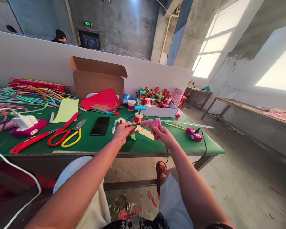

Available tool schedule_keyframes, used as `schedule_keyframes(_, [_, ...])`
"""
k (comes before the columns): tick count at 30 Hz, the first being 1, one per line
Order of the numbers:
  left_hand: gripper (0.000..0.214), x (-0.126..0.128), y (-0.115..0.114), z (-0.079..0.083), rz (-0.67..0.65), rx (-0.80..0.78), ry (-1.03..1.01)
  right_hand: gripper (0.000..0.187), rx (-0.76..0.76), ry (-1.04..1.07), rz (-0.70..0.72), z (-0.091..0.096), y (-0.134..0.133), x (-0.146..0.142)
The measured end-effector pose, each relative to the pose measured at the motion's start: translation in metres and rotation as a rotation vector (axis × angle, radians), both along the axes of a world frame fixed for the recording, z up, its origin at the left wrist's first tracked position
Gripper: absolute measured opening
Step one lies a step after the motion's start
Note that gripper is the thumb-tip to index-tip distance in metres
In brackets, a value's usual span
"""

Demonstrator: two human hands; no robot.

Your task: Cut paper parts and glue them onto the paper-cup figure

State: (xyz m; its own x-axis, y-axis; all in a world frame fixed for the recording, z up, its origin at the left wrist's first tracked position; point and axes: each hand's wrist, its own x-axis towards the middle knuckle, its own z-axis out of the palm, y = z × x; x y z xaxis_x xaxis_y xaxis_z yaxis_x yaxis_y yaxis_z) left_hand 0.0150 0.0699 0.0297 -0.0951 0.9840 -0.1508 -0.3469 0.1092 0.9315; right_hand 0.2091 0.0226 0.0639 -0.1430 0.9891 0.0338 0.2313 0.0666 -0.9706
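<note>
Your right hand (159, 133) grips a pink plastic glue gun (150, 122) pointing towards your left hand (124, 131), which pinches something indistinct (134, 125), green tabletop (97, 144) beneath, grey concrete wall (128, 25) beyond.

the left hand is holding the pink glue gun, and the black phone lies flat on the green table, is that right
Not quite: the head view shows the pink glue gun in the right hand, not the left hand. The black phone does lie flat on the green table.
</note>
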Motion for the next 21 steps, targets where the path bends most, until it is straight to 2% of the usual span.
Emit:
schedule_keyframes(12, [0.019,-0.0006,-0.0009,0.0028,-0.022,-0.056,-0.042,0.056,0.009,-0.013,0.032,0.0014,-0.0019,0.0014])
schedule_keyframes(17, [0.018,-0.0016,-0.0026,0.0067,-0.043,-0.123,-0.129,0.06,-0.008,-0.013,0.032,-0.0005,-0.0009,0.0044])
schedule_keyframes(21, [0.017,-0.0007,-0.0064,0.0096,-0.089,-0.19,-0.227,0.057,-0.022,0.065,0.049,-0.0044,0.0014,0.0075])
